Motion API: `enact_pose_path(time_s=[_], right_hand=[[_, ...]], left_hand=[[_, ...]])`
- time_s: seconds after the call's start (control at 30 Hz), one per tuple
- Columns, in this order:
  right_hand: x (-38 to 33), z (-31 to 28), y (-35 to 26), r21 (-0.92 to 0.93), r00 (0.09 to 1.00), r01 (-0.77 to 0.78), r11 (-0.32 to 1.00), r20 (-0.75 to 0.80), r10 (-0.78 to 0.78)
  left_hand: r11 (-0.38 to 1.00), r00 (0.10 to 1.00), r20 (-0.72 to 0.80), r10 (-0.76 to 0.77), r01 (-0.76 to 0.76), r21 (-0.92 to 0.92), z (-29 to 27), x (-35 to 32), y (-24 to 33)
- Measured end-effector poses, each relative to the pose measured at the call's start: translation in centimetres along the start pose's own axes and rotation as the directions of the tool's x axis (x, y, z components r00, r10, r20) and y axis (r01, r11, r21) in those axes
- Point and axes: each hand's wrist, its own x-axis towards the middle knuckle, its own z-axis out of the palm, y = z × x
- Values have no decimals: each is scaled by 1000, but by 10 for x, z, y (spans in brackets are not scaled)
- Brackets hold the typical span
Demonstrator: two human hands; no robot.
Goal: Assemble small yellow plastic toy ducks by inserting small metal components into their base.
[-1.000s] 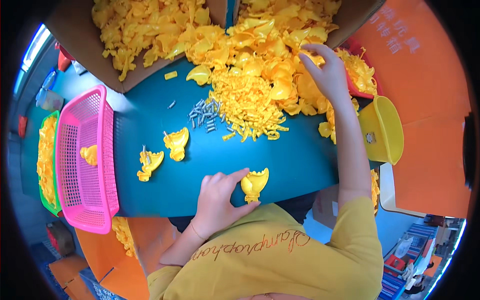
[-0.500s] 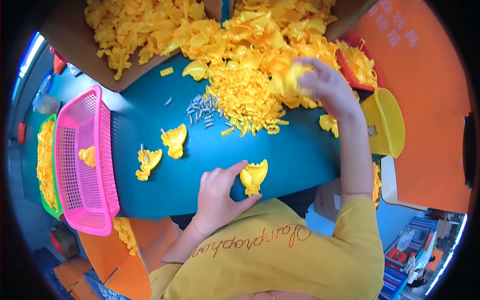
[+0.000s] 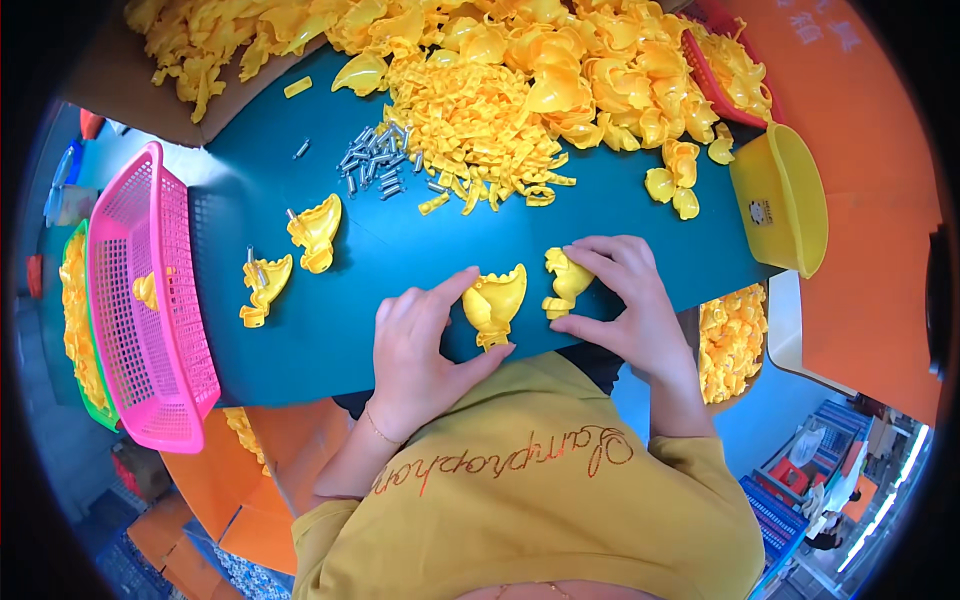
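Note:
My left hand [image 3: 420, 335] grips a yellow plastic shell half [image 3: 497, 303] at its left edge, thumb at its base and forefinger at its top. Just to the right, my right hand [image 3: 630, 305] pinches a second yellow plastic piece [image 3: 567, 280] between thumb and fingers. Both pieces are close to the teal tabletop, a small gap between them. Farther left lie two yellow shell halves, the upper one [image 3: 316, 232] and the lower one [image 3: 264, 288], each with a small silver metal pin on it.
Small silver cylinders [image 3: 373, 160] lie beside a heap of small yellow parts [image 3: 470, 125]. Larger yellow shells [image 3: 620, 85] are piled behind. A pink basket [image 3: 205, 355] stands left; a yellow bin [image 3: 800, 200] and a red basket [image 3: 705, 80] stand right.
My right hand has come from the pile of shells down to the near edge, now with a yellow piece. My left hand stays at its shell half. The view has shifted slightly.

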Motion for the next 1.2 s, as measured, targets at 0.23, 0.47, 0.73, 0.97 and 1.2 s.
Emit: enact_pose_path(time_s=[0.23,0.47,0.73,0.97,1.2], right_hand=[[0,13,-3,-89,998,33,995,-45,-37],[8,23,-8,161,947,319,934,-96,-307],[14,44,-19,29,951,303,953,-79,-300],[15,35,-18,47,935,343,938,-111,-337],[18,36,-19,3,943,331,944,-26,-331]], left_hand=[[999,1000,0,-29,29,-41,2,-1,-3],[999,1000,8,-24,24,-33,1,-1,-4],[998,1000,-17,7,-8,-57,5,-4,-9],[997,1000,-18,6,-7,-72,3,-3,-8],[996,1000,-19,3,-5,-87,4,-3,-9]])
